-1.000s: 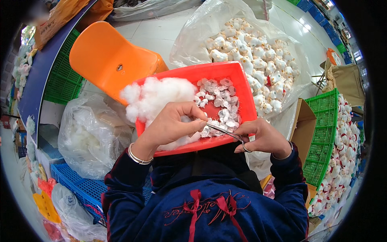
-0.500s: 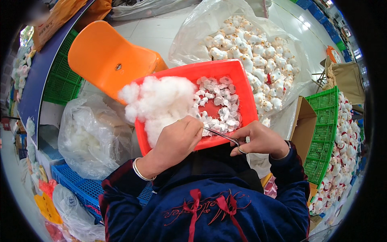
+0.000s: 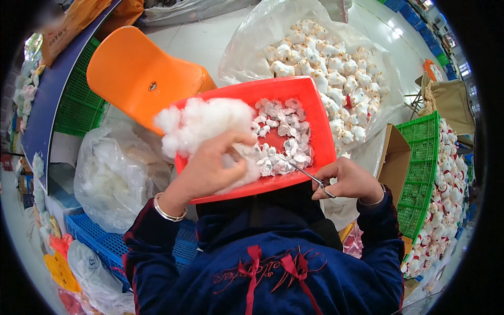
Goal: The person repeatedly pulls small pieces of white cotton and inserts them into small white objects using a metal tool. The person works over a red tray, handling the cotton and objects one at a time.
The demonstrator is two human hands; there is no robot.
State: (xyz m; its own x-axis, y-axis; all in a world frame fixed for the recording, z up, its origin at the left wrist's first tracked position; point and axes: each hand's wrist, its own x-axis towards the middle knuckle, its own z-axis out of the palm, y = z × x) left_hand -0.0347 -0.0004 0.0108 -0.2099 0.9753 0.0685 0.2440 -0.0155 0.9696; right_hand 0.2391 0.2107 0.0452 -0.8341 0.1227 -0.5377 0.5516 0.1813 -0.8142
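A red plastic tub (image 3: 324, 118) lies across my lap. Its left side is heaped with white fluffy stuffing (image 3: 210, 118); its right side holds several small white fabric pieces (image 3: 287, 126). My right hand (image 3: 349, 181) has its fingers through the ring handles of slim metal forceps (image 3: 303, 170), whose tip points into the fabric pieces. At the near edge of the stuffing hovers my left hand (image 3: 205, 168), thumb and index finger curved apart, with white fluff showing between or behind them. Its lower fingers are partly hidden.
Beyond the tub sits a clear bag (image 3: 247, 50) full of small white plush pieces (image 3: 336, 79). An orange chair (image 3: 136, 79) stands at far left, above a plastic bag of stuffing (image 3: 115, 178). Rightward are a cardboard box (image 3: 396, 152) and a green crate (image 3: 420, 168); a blue crate (image 3: 105, 239) is lower left.
My left hand has moved left and away from the forceps tip, and its fingers have parted from a pinch. The right hand has drawn slightly right with the forceps.
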